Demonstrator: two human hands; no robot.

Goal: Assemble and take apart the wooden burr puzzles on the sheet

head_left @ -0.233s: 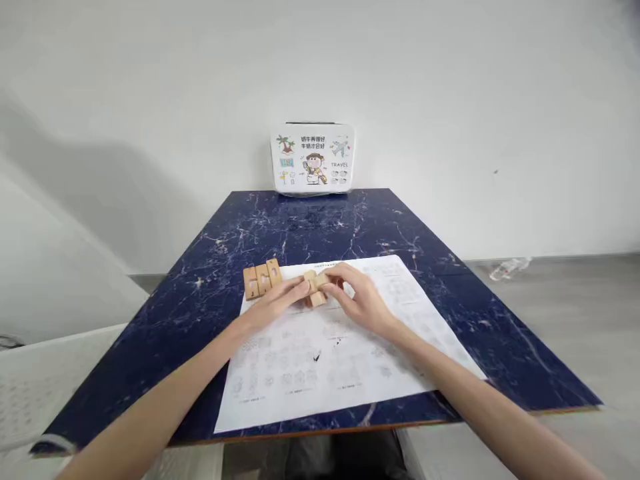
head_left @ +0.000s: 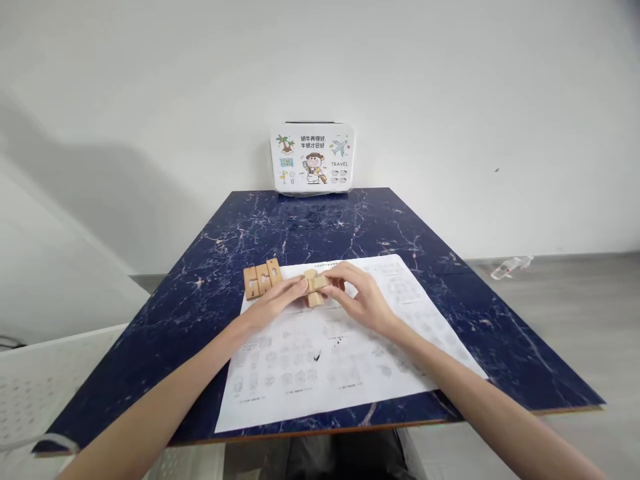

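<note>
held blocks (head_left: 319,284) turned slightly between both hands (head_left: 369,303).

Right hand (head_left: 364,300) partly hides wooden blocks (head_left: 320,283); sheet print (head_left: 300,379) illegible.

Mid-frame, the left hand (head_left: 267,308) and right hand (head_left: 364,299) close off both sides of the held blocks (head_left: 315,300). Below these, a passage opens between the forearms, over the flat sheet (head_left: 345,383). Three blocks (head_left: 263,288) sit just beyond the left hand, obstructing its upper-left side. Above the hands, the table (head_left: 320,230) offers a broad open lane up to the case (head_left: 313,160) at upper centre, where the wall (head_left: 450,100) bars the way behind. Each forearm crosses a lower corner; outside the right one, bare tabletop leaves room at the right.
</note>
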